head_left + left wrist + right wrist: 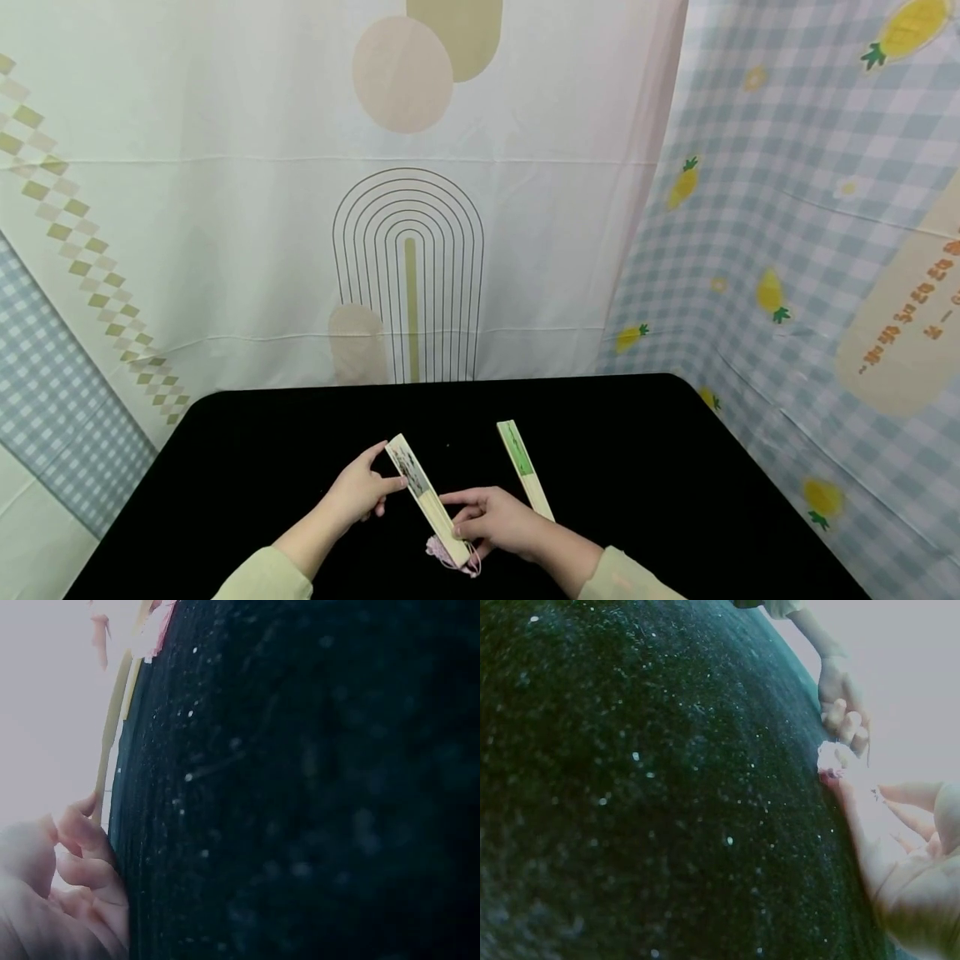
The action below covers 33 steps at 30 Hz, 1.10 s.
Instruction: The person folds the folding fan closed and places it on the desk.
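Observation:
Both hands hold one folded hand fan (429, 500), pale wood with a grey and white patterned upper part. My left hand (358, 490) pinches its upper end between thumb and fingers. Lower down, my right hand (491, 523) grips the wooden sticks near the base. A pink tassel (442, 552) hangs from that base on a thin loop. In the left wrist view the fan (112, 724) shows edge-on, slanting up from the left fingers. The right wrist view is washed out, with the tassel (829, 760) between the hands.
To the right a second folded fan (525, 462), green on its upper part, lies on the black table (645, 467); the right hand and forearm overlap its lower end. A white patterned curtain (247, 250) stands behind, a blue checked one (750, 208) at the right.

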Tool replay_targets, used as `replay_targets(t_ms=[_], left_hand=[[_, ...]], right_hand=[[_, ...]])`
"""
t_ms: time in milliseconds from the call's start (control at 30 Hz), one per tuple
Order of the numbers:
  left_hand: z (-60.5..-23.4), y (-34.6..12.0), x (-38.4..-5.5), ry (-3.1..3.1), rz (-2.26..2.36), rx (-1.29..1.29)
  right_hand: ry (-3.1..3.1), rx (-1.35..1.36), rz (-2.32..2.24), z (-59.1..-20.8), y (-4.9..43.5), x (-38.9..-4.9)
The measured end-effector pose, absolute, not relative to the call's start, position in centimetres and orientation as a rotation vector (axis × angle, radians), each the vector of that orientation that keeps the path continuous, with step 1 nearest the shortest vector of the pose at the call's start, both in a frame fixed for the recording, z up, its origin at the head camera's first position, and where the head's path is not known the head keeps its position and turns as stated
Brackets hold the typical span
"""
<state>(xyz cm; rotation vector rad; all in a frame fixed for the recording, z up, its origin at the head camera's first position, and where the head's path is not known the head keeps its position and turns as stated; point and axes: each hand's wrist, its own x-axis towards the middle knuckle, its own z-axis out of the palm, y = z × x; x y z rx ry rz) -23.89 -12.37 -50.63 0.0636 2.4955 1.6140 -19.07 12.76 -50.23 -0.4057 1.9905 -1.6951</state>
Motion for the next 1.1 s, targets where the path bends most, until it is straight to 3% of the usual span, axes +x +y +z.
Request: replay_targets(t_ms=[1100], left_hand=[[-50.1, -12.4, -24.1, 2.529, 1.43, 0.075]], right_hand=[[2.25, -0.421, -1.403, -48.7, 11.9, -19.3]])
